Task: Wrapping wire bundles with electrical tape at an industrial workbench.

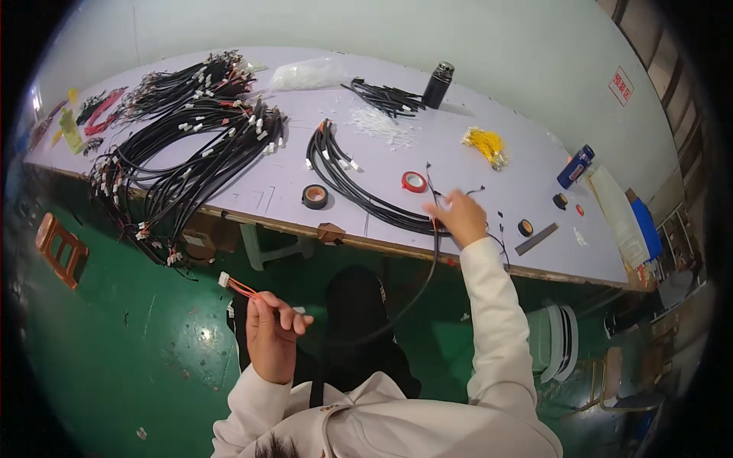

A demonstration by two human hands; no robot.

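My left hand (272, 336) is raised in front of the table with its fingers pinched on red wires (243, 288). The wires end in a white connector (224, 280) that sticks out past the fingers. A black cable (418, 294) hangs in a loop between my hands. Its upper part runs to my right hand (463, 220) at the table's front edge, where thumb and fingers close on it; the exact grip is partly hidden. Thin dark wire ends fan out around these fingers. Just left of them lies a bundle of black cables (359, 195) with white connectors.
Large heaps of black cables (191, 164) cover the table's left. Red tape (414, 182), black tape (314, 196), white cable ties (382, 126), yellow wires (485, 145), a dark thermos (438, 85), a blue can (576, 166) and a ruler (537, 239) lie around. An orange stool (61, 250) stands left.
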